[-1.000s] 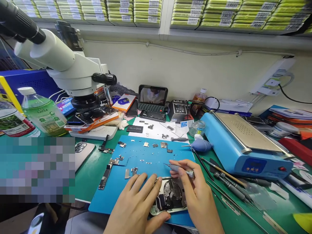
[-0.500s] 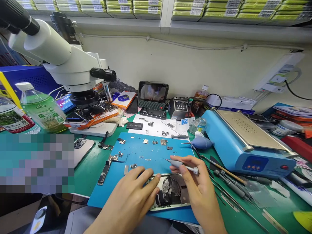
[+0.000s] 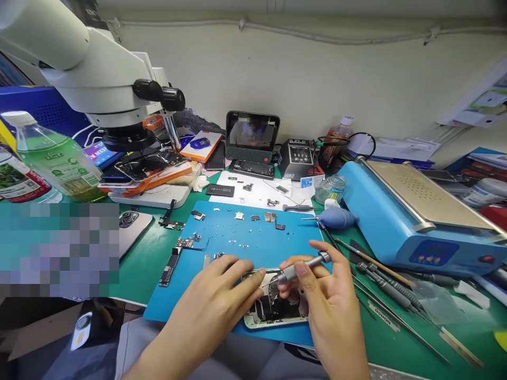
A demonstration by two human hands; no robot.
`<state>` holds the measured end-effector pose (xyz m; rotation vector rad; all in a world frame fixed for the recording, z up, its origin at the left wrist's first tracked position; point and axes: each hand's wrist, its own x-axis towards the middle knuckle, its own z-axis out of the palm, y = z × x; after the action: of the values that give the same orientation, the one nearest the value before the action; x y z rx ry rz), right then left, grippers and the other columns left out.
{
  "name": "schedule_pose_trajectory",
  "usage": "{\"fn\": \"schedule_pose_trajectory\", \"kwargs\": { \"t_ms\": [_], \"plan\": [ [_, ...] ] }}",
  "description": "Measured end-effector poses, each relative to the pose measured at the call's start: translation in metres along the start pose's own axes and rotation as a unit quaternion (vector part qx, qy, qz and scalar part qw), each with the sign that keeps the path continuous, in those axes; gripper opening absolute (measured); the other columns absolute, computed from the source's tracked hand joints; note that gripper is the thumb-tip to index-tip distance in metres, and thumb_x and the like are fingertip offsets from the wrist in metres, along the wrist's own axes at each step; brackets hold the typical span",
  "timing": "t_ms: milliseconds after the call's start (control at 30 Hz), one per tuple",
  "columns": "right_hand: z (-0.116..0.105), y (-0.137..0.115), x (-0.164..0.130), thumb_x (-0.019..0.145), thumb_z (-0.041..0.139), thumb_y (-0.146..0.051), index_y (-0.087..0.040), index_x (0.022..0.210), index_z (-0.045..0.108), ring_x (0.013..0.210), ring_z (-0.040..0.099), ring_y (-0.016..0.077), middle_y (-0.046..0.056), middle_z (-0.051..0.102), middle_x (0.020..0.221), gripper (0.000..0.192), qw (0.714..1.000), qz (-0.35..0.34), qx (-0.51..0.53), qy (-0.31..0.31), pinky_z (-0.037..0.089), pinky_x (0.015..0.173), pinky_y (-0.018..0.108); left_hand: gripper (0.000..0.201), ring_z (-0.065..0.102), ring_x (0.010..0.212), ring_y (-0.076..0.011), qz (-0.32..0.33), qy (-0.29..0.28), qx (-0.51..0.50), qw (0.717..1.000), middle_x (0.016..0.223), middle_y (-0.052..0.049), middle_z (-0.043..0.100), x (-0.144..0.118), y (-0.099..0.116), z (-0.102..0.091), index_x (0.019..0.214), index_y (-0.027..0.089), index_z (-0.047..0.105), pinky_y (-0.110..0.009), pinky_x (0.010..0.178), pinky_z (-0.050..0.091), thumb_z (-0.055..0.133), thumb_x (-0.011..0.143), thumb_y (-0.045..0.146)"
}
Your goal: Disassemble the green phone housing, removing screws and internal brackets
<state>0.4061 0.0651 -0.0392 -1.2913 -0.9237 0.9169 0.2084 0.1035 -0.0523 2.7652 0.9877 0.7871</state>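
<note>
Screwdriver tip goes into an opened phone

The right hand (image 3: 332, 311) pinches a screwdriver (image 3: 299, 268), tip down in the phone (image 3: 273, 311) just left of it; the left hand (image 3: 216, 301), fingers spread, pins the frame to the mat (image 3: 237, 237). Best kept upright, pressed lightly.

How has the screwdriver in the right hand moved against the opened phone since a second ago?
Yes. The screwdriver has swung down: its tip, earlier beyond the phone's far edge, now points into it.
</note>
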Motion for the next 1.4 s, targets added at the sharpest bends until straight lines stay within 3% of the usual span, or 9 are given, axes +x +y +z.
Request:
{"fn": "schedule_pose_trajectory", "kwargs": {
  "t_ms": [233,767,1400],
  "plan": [
    [0.001,-0.001,0.003,0.100,0.074,-0.052,-0.030,0.137,0.050,0.068,0.075,0.0172,0.004,0.079,0.103,0.050,0.999,0.014,-0.017,-0.034,0.066,0.067,0.032,0.029,0.066,0.101,-0.0276,0.001,0.007,-0.015,1.000,0.117,-0.008,0.075,0.002,-0.001,-0.003,0.133,0.018,0.068,-0.044,0.080,0.058,0.046,0.117,0.027],
    [0.004,-0.001,0.002,0.100,0.074,-0.049,-0.031,0.135,0.052,0.067,0.077,0.0180,0.003,0.080,0.098,0.046,1.000,-0.013,-0.006,-0.008,0.067,0.063,0.031,0.029,0.066,0.104,-0.0271,0.003,0.013,-0.005,1.000,0.121,-0.007,0.076,0.001,-0.002,-0.002,0.133,0.018,0.071,-0.043,0.082,0.059,0.048,0.115,0.020],
    [0.006,0.000,0.001,0.101,0.074,-0.044,-0.030,0.134,0.053,0.068,0.078,0.0162,0.002,0.080,0.097,0.042,0.999,-0.016,0.008,-0.034,0.069,0.066,0.027,0.031,0.061,0.110,-0.0259,0.001,-0.037,-0.032,0.999,0.129,-0.006,0.072,-0.001,-0.005,-0.010,0.142,0.020,0.064,-0.042,0.089,0.056,0.045,0.117,0.022]
  ]
}}
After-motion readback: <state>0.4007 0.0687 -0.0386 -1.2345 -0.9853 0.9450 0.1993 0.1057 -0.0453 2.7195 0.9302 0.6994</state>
